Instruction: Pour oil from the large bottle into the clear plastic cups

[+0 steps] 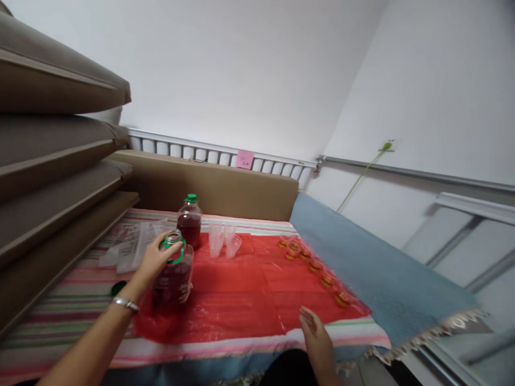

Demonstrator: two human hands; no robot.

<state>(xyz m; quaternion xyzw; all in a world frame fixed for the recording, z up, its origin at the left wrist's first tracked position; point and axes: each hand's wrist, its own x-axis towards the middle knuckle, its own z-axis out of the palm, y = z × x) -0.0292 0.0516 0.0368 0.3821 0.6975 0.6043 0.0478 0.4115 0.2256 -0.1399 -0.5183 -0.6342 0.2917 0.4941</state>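
My left hand [158, 257] is wrapped round the green-ringed neck of a large clear jug [171, 279] of dark red drink, whose mouth is uncapped. A loose dark green cap [118, 288] lies on the cloth left of it. Just behind stands a second jug [189, 222] of the same drink, with its green cap on. My right hand [316, 335] holds nothing, fingers stretched out over the front edge of the table. Stacks of clear plastic cups [216, 240] stand right of the jugs. On the far right, a row of small cups [316, 264] holds amber liquid.
A red plastic sheet [237, 300] covers part of the striped tablecloth [68, 316]. Clear plastic bags [132, 249] lie at the left. Thick brown cushions [56, 139] are piled beside the table, and a blue padded surface [374, 273] borders its right side.
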